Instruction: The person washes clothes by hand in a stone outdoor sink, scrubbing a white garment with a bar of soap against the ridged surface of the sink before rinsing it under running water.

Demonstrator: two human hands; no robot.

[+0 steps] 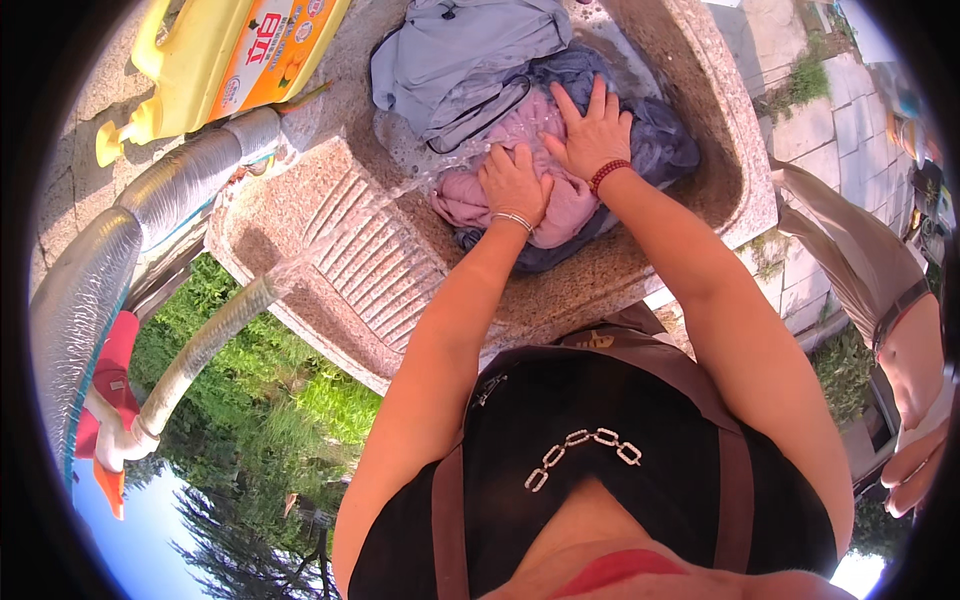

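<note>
Both of my hands press down on a wet pink cloth in a speckled stone wash basin. My left hand, with a bracelet at the wrist, lies on the cloth with its fingers extended. Beside it, my right hand has its fingers spread wide over the cloth's upper edge and wears a red beaded bracelet. A light grey garment is heaped farther away, and dark blue-grey fabric bunches to the right and underneath. Water pours in from a hose at the left.
Left of the laundry is the basin's ridged washboard. A yellow detergent jug stands beyond a foil-wrapped pipe. A red-handled tap feeds the hose. Another person in brown trousers is at the right, on paving.
</note>
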